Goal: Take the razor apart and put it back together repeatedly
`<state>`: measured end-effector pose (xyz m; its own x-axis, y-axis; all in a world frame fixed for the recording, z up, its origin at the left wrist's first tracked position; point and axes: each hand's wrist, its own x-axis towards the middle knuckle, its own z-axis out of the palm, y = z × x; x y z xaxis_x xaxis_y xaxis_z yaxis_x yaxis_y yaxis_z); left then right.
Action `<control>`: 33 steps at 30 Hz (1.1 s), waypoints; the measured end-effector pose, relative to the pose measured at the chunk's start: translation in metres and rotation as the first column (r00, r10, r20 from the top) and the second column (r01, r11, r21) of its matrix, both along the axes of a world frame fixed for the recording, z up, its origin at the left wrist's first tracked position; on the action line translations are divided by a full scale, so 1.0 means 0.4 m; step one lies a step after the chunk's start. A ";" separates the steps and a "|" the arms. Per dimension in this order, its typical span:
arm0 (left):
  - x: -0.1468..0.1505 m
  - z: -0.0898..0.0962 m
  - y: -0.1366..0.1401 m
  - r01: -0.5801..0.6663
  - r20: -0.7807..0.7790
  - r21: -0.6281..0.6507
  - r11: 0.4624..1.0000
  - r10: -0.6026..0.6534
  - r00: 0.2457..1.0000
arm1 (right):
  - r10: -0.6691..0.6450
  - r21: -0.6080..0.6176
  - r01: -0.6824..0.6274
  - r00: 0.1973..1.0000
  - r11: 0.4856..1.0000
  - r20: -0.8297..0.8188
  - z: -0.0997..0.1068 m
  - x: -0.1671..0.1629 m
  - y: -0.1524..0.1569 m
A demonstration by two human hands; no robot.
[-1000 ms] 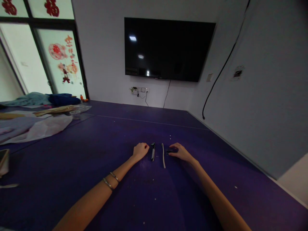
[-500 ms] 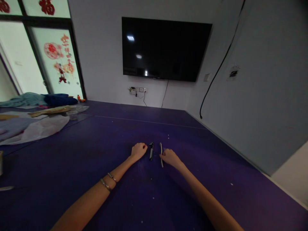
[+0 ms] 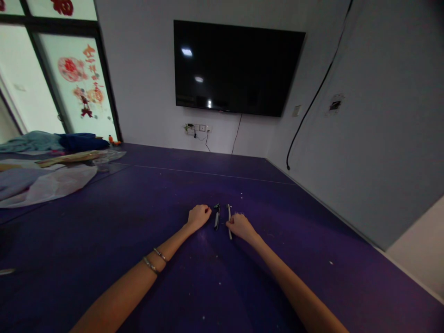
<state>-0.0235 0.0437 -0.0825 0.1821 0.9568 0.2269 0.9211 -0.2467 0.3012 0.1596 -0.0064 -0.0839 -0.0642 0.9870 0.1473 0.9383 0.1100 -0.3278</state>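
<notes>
I can read a big red 福 sign (image 3: 63, 6) on the high window pane (image 3: 81, 9), with its top cut off. Orange-red letters (image 3: 90, 60) go down the glass door (image 3: 48, 60), too blurry for me. A small mark (image 3: 224, 111) under the TV screen (image 3: 236, 69) is too tiny to read.
</notes>
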 end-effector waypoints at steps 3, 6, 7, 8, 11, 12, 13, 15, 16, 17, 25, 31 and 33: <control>-0.001 -0.002 0.001 0.002 0.001 0.000 1.000 -0.002 1.000 | 0.005 0.021 -0.005 1.000 1.000 -0.018 0.001 0.010 0.009; -0.002 -0.005 0.004 0.010 -0.001 0.004 1.000 -0.010 1.000 | 0.021 0.098 -0.013 0.997 0.995 -0.076 0.019 0.055 0.027; -0.002 -0.006 0.005 0.012 -0.002 0.006 1.000 -0.012 1.000 | 0.056 0.134 -0.042 0.993 0.990 -0.101 0.027 0.077 0.035; -0.002 -0.007 0.006 0.012 -0.003 0.007 1.000 -0.012 1.000 | 0.123 0.179 -0.100 0.985 0.979 -0.121 0.033 0.102 0.043; -0.001 -0.008 0.007 0.011 -0.006 0.010 1.000 -0.011 1.000 | 0.296 0.244 -0.251 0.941 0.937 -0.166 0.032 0.176 0.064; -0.001 -0.009 0.007 0.010 -0.007 0.011 1.000 -0.010 1.000 | 0.309 0.230 -0.266 0.934 0.936 -0.178 0.025 0.195 0.069; -0.001 -0.009 0.007 0.009 -0.008 0.011 1.000 -0.009 1.000 | 0.309 0.205 -0.270 0.932 0.941 -0.189 0.016 0.211 0.072; 0.000 -0.008 0.006 0.007 -0.009 0.010 1.000 -0.007 1.000 | 0.296 0.145 -0.270 0.934 0.952 -0.202 -0.005 0.230 0.076; 0.000 -0.007 0.006 0.006 -0.008 0.008 1.000 -0.006 1.000 | 0.291 0.122 -0.270 0.934 0.955 -0.206 -0.015 0.235 0.077; 0.000 -0.006 0.005 0.006 -0.007 0.007 1.000 -0.006 1.000 | 0.287 0.104 -0.271 0.935 0.957 -0.208 -0.023 0.237 0.077; 0.001 0.005 -0.003 -0.005 0.000 -0.017 1.000 0.005 1.000 | 0.301 0.080 -0.290 0.926 0.954 -0.230 -0.033 0.238 0.083; 0.001 0.005 -0.005 -0.007 0.009 -0.014 1.000 0.007 1.000 | 0.280 0.073 -0.270 0.927 0.960 -0.249 -0.032 0.238 0.078; 0.002 0.003 -0.005 -0.008 0.014 -0.011 1.000 0.008 1.000 | 0.274 0.076 -0.263 0.924 0.962 -0.266 -0.034 0.236 0.077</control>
<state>-0.0227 0.0419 -0.0811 0.1714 0.9605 0.2193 0.9186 -0.2362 0.3169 0.2540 0.0246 -0.0974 -0.2785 0.9316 0.2334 0.7475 0.3629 -0.5565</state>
